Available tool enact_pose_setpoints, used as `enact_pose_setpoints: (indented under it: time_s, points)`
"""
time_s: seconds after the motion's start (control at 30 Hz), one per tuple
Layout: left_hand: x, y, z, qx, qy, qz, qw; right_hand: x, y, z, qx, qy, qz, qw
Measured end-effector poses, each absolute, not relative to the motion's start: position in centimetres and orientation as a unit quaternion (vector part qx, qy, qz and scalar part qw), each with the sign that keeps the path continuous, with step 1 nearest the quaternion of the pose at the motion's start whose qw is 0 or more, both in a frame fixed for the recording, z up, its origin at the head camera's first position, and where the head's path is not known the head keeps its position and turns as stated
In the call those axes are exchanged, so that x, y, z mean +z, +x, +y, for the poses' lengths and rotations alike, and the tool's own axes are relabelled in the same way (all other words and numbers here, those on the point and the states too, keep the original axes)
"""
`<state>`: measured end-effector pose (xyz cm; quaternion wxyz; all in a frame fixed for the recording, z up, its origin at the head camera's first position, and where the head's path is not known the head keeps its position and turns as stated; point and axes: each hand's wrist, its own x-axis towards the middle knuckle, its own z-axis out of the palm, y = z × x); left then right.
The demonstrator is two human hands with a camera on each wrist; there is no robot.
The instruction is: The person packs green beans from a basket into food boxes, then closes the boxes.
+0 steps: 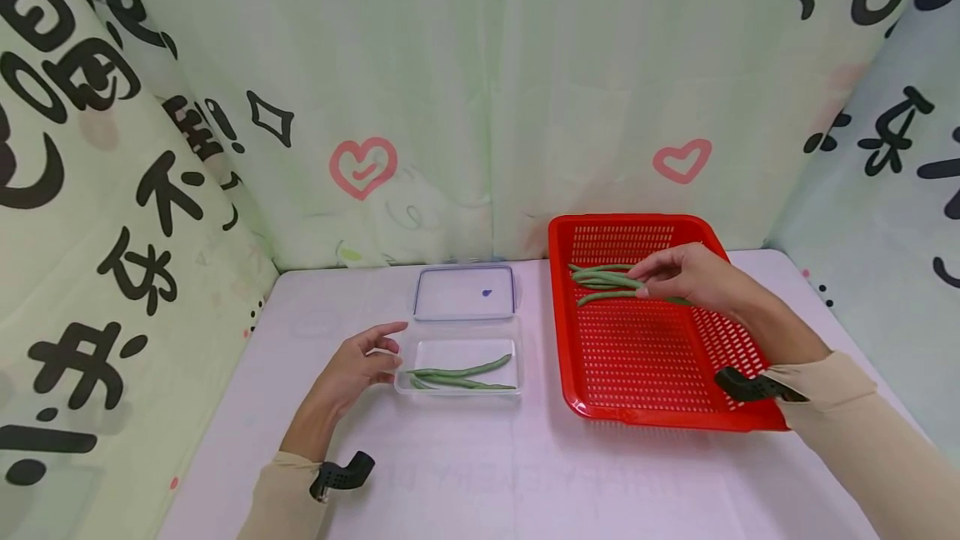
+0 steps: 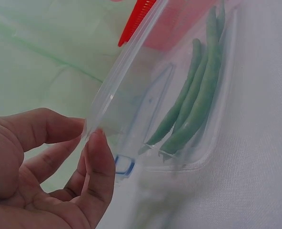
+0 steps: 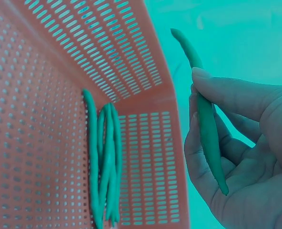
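My right hand [image 1: 693, 277] is above the back part of a red plastic basket [image 1: 637, 373]. Between thumb and fingers it pinches one green bean [image 3: 208, 129], seen plainly in the right wrist view. Several more green beans [image 3: 110, 162] lie together on the basket floor along one wall. On the left, my left hand [image 1: 356, 373] holds the rim of a clear plastic container [image 1: 459, 394] between thumb and fingertips. A few green beans [image 2: 198, 105] lie inside the container, roughly lengthwise.
Behind the container lies a clear lid [image 1: 465, 292] with a blue edge, flat on the white tabletop [image 1: 420, 473]. Printed curtains [image 1: 450, 107] hang close at the back and both sides. The basket stands to the right of the container.
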<state>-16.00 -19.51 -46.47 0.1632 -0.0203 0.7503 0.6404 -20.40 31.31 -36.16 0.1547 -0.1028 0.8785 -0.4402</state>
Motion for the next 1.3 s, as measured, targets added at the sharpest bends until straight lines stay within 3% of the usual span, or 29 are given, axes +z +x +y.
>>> enact_pose_setpoints:
  time_s: [1.3]
  points:
    - [-46.4, -16.1, -19.6, 0.649, -0.004, 0.743, 0.166, -35.3, -19.8, 23.7, -0.487, -0.150, 0.841, 0.184]
